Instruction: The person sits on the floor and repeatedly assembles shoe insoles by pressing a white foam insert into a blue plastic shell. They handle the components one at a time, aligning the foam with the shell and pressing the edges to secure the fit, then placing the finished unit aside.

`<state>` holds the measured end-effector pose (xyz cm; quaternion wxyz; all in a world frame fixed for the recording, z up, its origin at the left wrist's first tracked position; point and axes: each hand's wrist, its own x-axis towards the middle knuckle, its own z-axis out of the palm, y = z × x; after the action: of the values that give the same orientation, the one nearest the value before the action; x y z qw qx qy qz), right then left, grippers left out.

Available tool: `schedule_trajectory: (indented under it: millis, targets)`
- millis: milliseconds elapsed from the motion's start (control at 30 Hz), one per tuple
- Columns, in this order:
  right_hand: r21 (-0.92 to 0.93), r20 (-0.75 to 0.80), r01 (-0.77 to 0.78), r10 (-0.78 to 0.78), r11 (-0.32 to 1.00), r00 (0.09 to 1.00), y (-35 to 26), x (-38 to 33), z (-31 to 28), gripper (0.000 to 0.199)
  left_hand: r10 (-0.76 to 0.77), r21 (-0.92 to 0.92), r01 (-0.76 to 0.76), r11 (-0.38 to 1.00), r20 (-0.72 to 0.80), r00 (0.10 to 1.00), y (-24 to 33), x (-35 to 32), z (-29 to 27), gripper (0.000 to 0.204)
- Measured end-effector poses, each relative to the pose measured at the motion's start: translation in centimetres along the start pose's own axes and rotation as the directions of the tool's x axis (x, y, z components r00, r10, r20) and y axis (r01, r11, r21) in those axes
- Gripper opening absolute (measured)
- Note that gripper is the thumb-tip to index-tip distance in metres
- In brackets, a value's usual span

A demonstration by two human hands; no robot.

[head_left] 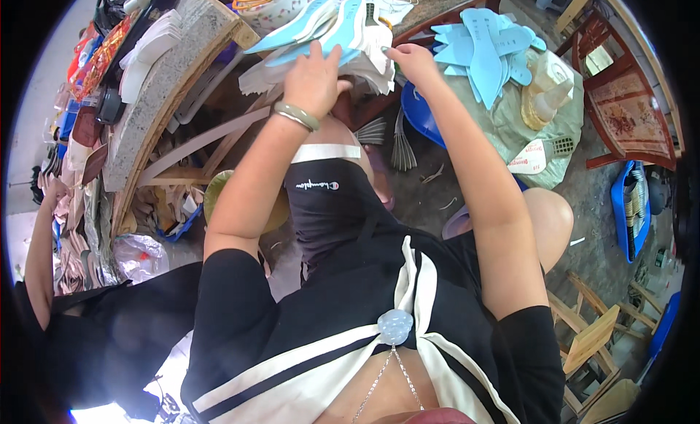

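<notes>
My left hand (315, 78) presses the light-blue insoles (313, 26), right fingers (397, 53) pinching the white stack (364, 63)'s edge; a careless tug could topple both.

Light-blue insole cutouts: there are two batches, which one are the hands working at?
The batch atop the white stack by the stone bench: the left hand rests against it, the right hand beside it. The other pile lies untouched on the green sack.

The left hand (315, 78) rests on a stack of insoles (321, 37) lying on the table's (164, 81) edge, with the right hand (413, 61) just right of it. Farther right, more insoles (485, 48) lie on a sack (521, 125) (a chair (627, 103) stands beyond). A bowl (271, 5) sits behind the stack.
</notes>
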<state>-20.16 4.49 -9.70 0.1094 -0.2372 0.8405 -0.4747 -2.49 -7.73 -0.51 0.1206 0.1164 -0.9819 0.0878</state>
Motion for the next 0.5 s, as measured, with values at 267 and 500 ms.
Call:
schedule_trajectory:
  millis: [267, 500]
  targets:
    - [0.002, -0.269, 0.004, -0.003, 1.0, 0.963, -3.9, 5.4, 0.0, 0.035, 0.002, -0.12, -0.009, 0.993, -0.062, 0.998, -1.7, 0.4, 1.5, 0.034]
    - [-0.385, -0.144, 0.41, -0.492, 0.827, 0.858, -9.5, 5.9, -4.1, 0.028, 0.021, -0.163, -0.035, 0.986, -0.086, 0.996, -2.6, 0.5, 1.9, 0.038]
